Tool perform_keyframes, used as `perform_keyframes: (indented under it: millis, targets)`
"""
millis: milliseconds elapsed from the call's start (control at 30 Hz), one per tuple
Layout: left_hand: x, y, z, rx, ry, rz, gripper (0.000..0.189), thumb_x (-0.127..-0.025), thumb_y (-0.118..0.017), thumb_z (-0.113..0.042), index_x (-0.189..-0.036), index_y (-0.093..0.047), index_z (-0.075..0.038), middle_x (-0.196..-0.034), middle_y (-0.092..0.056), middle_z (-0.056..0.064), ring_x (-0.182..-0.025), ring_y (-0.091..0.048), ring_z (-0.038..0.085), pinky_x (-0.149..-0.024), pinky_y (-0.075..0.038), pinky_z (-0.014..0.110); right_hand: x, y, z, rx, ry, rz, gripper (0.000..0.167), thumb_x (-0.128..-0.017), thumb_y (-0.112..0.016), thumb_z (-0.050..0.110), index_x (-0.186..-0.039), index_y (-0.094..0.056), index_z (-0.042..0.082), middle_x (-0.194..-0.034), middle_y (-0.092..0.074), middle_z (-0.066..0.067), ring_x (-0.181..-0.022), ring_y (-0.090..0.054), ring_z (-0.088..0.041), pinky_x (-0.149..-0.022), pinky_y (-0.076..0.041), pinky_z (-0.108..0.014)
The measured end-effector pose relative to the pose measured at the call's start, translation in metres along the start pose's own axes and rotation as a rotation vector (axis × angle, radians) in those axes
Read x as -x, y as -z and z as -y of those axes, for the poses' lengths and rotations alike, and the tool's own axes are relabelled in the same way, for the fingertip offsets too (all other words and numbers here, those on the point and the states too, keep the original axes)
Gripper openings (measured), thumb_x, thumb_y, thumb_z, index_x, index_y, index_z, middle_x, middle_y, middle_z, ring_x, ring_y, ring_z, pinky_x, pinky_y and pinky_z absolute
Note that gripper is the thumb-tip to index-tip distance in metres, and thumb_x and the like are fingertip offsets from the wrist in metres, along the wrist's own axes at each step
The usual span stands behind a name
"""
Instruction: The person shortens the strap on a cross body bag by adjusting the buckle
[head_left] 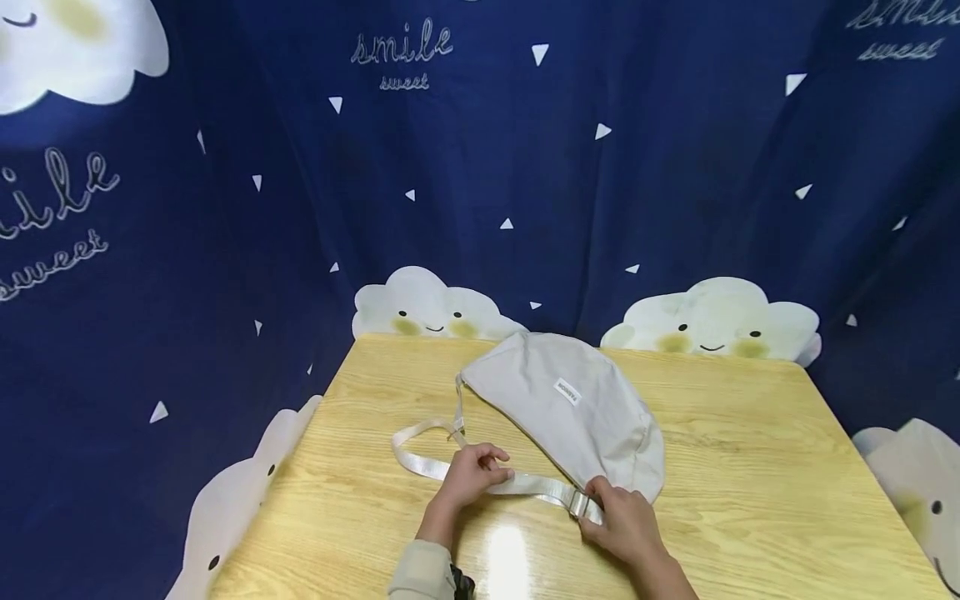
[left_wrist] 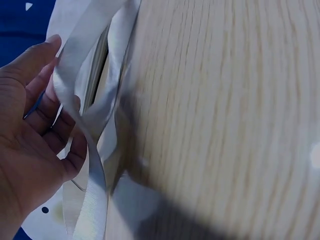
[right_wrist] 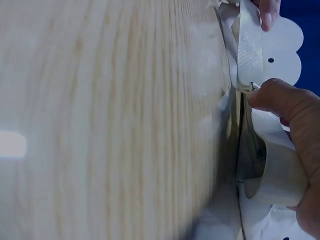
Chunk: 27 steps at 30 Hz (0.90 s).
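A pale grey fabric bag (head_left: 558, 400) lies on the wooden table, its small label facing up. Its pale webbing strap (head_left: 528, 483) runs along the near side and loops out to the left. My right hand (head_left: 624, 521) pinches the strap at its metal slider buckle (head_left: 579, 503), by the bag's near corner. In the right wrist view the thumb (right_wrist: 280, 97) presses at the buckle, and a strap loop (right_wrist: 282, 175) bulges below it. My left hand (head_left: 474, 477) is at the strap's left stretch, its loosely bent fingers (left_wrist: 45, 112) against the webbing and thumb apart.
The wooden table (head_left: 750, 467) extends on both sides of the bag. A dark blue curtain (head_left: 480, 167) with clouds and triangles hangs behind and beside it. A metal clip (head_left: 456, 431) joins the strap near the bag's left corner. A dark band shows at the left wrist.
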<state>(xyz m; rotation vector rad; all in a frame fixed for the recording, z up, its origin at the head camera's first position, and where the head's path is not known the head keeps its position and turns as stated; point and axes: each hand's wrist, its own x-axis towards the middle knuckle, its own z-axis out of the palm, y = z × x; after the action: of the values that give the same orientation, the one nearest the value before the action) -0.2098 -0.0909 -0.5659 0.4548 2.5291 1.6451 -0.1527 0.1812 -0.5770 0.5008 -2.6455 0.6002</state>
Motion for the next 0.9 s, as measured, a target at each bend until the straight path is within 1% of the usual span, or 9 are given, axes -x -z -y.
perform_keyframes:
  millis: [100, 200, 300, 433, 567, 667, 767, 833, 900]
  targets:
    - [0.001, 0.001, 0.000, 0.019, 0.000, 0.008, 0.025, -0.079, -0.075, -0.014, -0.096, -0.067, 0.002, -0.068, -0.058, 0.002, -0.059, -0.050, 0.008, -0.054, -0.044, 0.023, 0.002, -0.001, -0.009, -0.046, 0.023, -0.029, 0.040, -0.054, -0.082, 0.025, -0.082, -0.055, 0.020, -0.058, -0.039, 0.021, -0.051, -0.038, -0.002, -0.052, -0.034, -0.030]
    - [0.004, 0.000, -0.001, 0.071, 0.006, 0.019, 0.023, -0.078, -0.075, -0.009, -0.096, -0.067, 0.004, -0.070, -0.060, 0.006, -0.059, -0.051, 0.008, -0.055, -0.044, 0.022, 0.003, -0.003, -0.019, -0.114, 0.037, -0.052, 0.042, -0.052, -0.085, 0.021, -0.084, -0.058, 0.021, -0.063, -0.045, 0.022, -0.055, -0.040, 0.001, -0.054, -0.034, -0.029]
    - [0.007, 0.001, -0.009, 0.135, 0.001, 0.029, 0.023, -0.077, -0.074, -0.003, -0.095, -0.066, 0.007, -0.072, -0.061, 0.014, -0.060, -0.051, 0.011, -0.054, -0.043, 0.021, 0.004, -0.004, -0.028, -0.155, 0.053, -0.064, 0.041, -0.052, -0.086, 0.019, -0.084, -0.061, 0.022, -0.066, -0.050, 0.022, -0.058, -0.042, 0.002, -0.055, -0.033, -0.028]
    - [0.011, 0.004, -0.026, 0.187, -0.011, 0.030, 0.023, -0.077, -0.073, 0.000, -0.096, -0.065, 0.010, -0.075, -0.061, 0.019, -0.062, -0.053, 0.015, -0.056, -0.044, 0.021, 0.003, -0.002, -0.034, -0.159, 0.054, -0.039, 0.038, -0.055, -0.086, 0.021, -0.085, -0.063, 0.023, -0.069, -0.053, 0.020, -0.061, -0.044, 0.003, -0.056, -0.033, -0.027]
    - [0.015, 0.008, -0.035, 0.200, -0.006, 0.012, 0.020, -0.077, -0.073, -0.001, -0.095, -0.066, 0.006, -0.078, -0.061, 0.018, -0.066, -0.055, 0.018, -0.060, -0.046, 0.022, 0.002, 0.007, -0.032, -0.164, 0.036, 0.006, 0.038, -0.056, -0.087, 0.020, -0.088, -0.065, 0.021, -0.070, -0.053, 0.019, -0.062, -0.044, 0.002, -0.057, -0.035, -0.028]
    - [0.021, 0.015, -0.038, 0.191, 0.008, -0.016, 0.019, -0.079, -0.073, -0.003, -0.096, -0.067, 0.002, -0.082, -0.062, 0.015, -0.073, -0.057, 0.022, -0.064, -0.048, 0.026, 0.002, 0.016, -0.023, -0.169, 0.021, 0.059, 0.038, -0.060, -0.085, 0.017, -0.092, -0.066, 0.017, -0.071, -0.053, 0.016, -0.063, -0.046, 0.000, -0.058, -0.039, -0.030]
    - [0.023, 0.025, -0.043, 0.155, 0.007, -0.053, 0.020, -0.081, -0.072, -0.005, -0.100, -0.067, 0.000, -0.092, -0.063, 0.018, -0.086, -0.057, 0.033, -0.077, -0.045, 0.037, -0.001, 0.021, -0.012, -0.178, -0.009, 0.099, 0.037, -0.066, -0.081, 0.013, -0.100, -0.065, 0.012, -0.082, -0.058, 0.010, -0.075, -0.052, -0.006, -0.066, -0.044, -0.033]
    - [0.019, 0.032, -0.043, 0.129, -0.015, -0.089, 0.022, -0.081, -0.071, -0.006, -0.102, -0.066, 0.000, -0.098, -0.063, 0.019, -0.093, -0.055, 0.036, -0.080, -0.042, 0.045, -0.004, 0.019, -0.006, -0.194, -0.002, 0.088, 0.039, -0.068, -0.079, 0.008, -0.104, -0.064, 0.008, -0.091, -0.060, 0.003, -0.085, -0.054, -0.013, -0.073, -0.046, -0.037]
    - [0.011, 0.037, -0.034, 0.131, -0.027, -0.138, 0.026, -0.081, -0.072, -0.007, -0.105, -0.066, -0.001, -0.106, -0.061, 0.019, -0.100, -0.052, 0.038, -0.084, -0.038, 0.053, -0.006, 0.012, -0.001, -0.221, 0.021, 0.064, 0.043, -0.068, -0.079, 0.004, -0.108, -0.062, 0.004, -0.102, -0.060, -0.004, -0.096, -0.054, -0.020, -0.081, -0.046, -0.040]
